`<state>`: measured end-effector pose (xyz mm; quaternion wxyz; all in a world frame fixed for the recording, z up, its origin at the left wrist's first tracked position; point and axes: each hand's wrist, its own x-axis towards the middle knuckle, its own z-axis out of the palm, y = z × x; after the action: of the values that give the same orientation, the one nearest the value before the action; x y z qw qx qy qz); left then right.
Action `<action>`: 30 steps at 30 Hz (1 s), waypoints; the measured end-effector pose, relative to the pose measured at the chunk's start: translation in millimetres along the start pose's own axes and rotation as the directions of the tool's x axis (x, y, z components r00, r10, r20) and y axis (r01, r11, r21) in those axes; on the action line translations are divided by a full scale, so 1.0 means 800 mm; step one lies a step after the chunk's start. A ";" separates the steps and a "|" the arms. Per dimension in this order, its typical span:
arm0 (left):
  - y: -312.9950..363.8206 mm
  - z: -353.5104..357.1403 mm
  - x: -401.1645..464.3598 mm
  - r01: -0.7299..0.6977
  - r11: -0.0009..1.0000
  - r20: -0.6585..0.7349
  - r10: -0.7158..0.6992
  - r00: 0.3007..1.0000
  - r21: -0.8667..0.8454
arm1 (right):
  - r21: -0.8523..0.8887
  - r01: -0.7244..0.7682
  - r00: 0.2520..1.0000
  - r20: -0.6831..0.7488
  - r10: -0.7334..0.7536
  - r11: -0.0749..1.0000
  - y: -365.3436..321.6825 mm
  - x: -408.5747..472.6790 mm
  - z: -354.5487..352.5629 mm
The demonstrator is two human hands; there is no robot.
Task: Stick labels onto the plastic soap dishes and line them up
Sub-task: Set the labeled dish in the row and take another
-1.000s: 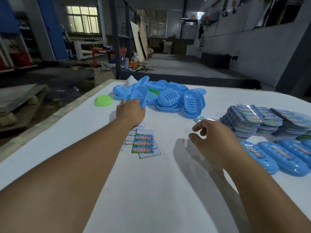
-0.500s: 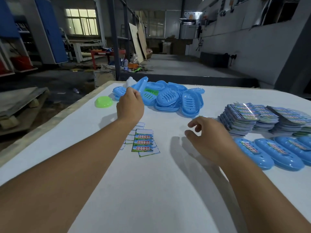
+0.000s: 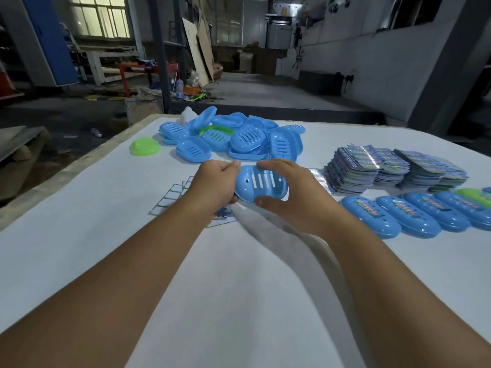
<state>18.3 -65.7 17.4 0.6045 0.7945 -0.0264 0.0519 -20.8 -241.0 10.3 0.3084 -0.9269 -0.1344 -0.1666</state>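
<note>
Both forearms bare from the frame edge up to the fingers, no sleeves or cuffs showing. Left hand (image 3: 215, 183): no glove, no watch or band at the wrist behind the fingers. Right hand (image 3: 295, 193): same, no glove, no ring visible on the fingers (image 3: 275, 163), wrist bare. Nails short where they show.

The left hand (image 3: 214, 185) hides part of the label sheet (image 3: 172, 199); the right edge cuts off the lined-up dishes (image 3: 435, 213); label print is unreadable.
</note>
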 end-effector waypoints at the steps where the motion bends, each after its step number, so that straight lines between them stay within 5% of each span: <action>1: -0.001 -0.001 -0.001 0.049 0.998 0.019 -0.049 0.999 -0.031 | -0.004 0.003 1.000 0.017 -0.003 1.000 0.002 0.000 0.000; 5: -0.001 -0.008 0.001 0.192 0.966 0.099 -0.177 0.979 -0.173 | -0.055 -0.017 0.997 0.069 0.021 0.998 0.007 -0.001 0.003; 10: -0.008 -0.024 0.010 -0.018 0.976 -0.016 0.022 1.000 0.218 | -0.184 -0.108 0.990 0.069 0.122 0.977 0.014 0.003 0.002; 14: -0.015 -0.039 0.011 -0.043 0.698 -0.093 0.156 0.983 0.714 | -0.277 -0.154 0.971 0.137 0.198 0.948 0.019 -0.001 0.003; 19: -0.012 -0.047 0.009 -0.017 0.510 0.019 0.002 1.000 0.860 | -0.325 -0.175 0.955 0.172 0.240 0.929 0.014 -0.003 0.004; 30: -0.007 -0.051 0.009 0.006 0.851 -0.038 0.017 0.999 0.524 | -0.326 -0.163 0.959 0.171 0.227 0.931 0.005 -0.007 0.003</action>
<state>24.3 -24.9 23.6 0.3653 0.9279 -0.0012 0.0750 -24.1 -243.5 3.7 0.1595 -0.9845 -0.0448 -0.0571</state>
